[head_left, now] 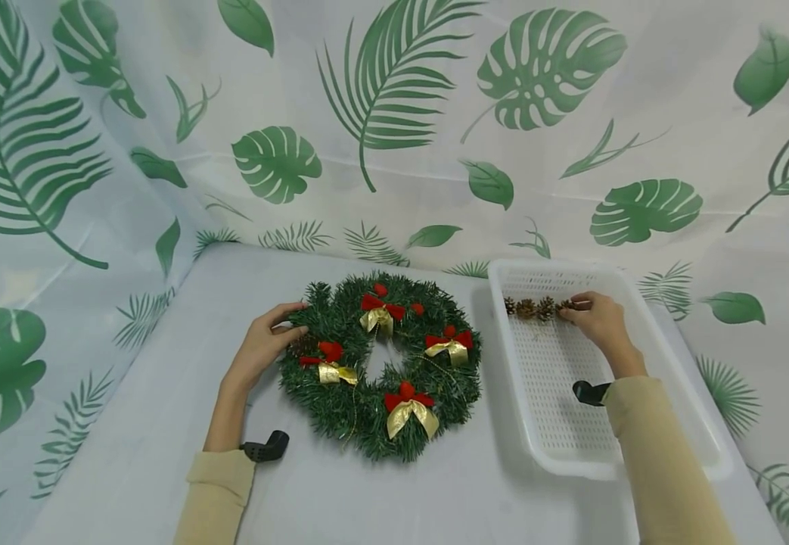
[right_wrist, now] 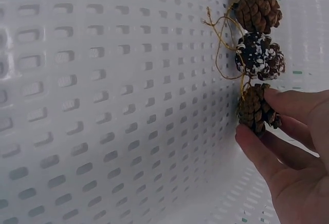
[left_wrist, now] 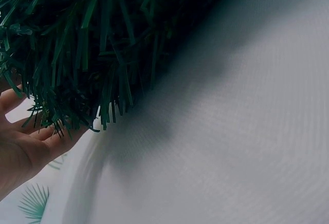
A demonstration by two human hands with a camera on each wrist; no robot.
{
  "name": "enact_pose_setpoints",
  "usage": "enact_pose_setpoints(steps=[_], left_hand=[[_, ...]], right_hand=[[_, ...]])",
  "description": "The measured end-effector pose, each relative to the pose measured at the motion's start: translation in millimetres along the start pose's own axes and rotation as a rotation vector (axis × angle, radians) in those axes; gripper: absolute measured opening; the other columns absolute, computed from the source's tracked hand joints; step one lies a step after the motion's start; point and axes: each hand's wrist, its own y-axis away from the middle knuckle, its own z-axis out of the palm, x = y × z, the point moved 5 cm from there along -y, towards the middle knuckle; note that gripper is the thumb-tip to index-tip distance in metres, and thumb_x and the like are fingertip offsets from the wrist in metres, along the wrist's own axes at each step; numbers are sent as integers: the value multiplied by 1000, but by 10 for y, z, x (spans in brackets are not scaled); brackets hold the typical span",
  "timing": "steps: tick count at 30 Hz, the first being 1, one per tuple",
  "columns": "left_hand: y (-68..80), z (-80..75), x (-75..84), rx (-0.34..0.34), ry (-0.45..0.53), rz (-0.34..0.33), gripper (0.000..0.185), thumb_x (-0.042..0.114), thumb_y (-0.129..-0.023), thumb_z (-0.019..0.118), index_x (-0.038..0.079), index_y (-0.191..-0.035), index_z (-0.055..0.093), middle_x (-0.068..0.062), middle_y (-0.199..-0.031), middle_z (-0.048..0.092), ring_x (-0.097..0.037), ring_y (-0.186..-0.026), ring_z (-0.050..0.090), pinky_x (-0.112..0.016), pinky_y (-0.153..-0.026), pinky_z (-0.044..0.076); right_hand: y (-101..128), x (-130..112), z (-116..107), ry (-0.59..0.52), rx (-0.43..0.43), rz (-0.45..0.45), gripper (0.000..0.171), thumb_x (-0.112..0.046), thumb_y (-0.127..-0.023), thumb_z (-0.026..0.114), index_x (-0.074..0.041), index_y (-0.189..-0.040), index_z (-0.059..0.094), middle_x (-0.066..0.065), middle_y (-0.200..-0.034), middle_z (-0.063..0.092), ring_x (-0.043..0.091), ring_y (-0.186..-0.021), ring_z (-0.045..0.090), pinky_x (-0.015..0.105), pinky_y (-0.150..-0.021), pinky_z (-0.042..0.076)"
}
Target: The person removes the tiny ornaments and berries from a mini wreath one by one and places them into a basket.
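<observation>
A green tinsel wreath with red-and-gold bows lies on the white table. My left hand grips its left edge, thumb beside a brown pine cone set among the green strands. In the left wrist view, the fingers of that hand reach in behind the dark green strands and are partly hidden. Inside the white plastic basket, my right hand pinches a brown pine cone between thumb and fingers. It is at the end of a row with a snow-tipped pine cone and another brown pine cone.
The perforated white basket stands to the right of the wreath, its raised rim around the pine cones. A gold cord loop hangs beside the row. A leaf-printed white sheet rises behind the table.
</observation>
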Motion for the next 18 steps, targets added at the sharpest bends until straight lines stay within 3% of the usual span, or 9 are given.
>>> enact_pose_setpoints(steps=[11,18], left_hand=[[25,3,51,3,-8,0,50,18,-103,64,16,-151,51,-17,-166,30,-47,-145,41,-63,-112,40],[25,2,51,2,-11,1,51,19,-103,64,16,-152,51,-16,-166,30,-47,-146,39,-63,-113,39]], right_hand=[[50,2,-16,1,-22,-7,59,-22,-101,66,16,-141,47,43,-133,54,56,-116,58,61,-90,53],[80,-6,-47,14,-19,9,58,-20,-99,68,16,-140,48,42,-134,54,60,-122,48,61,-91,51]])
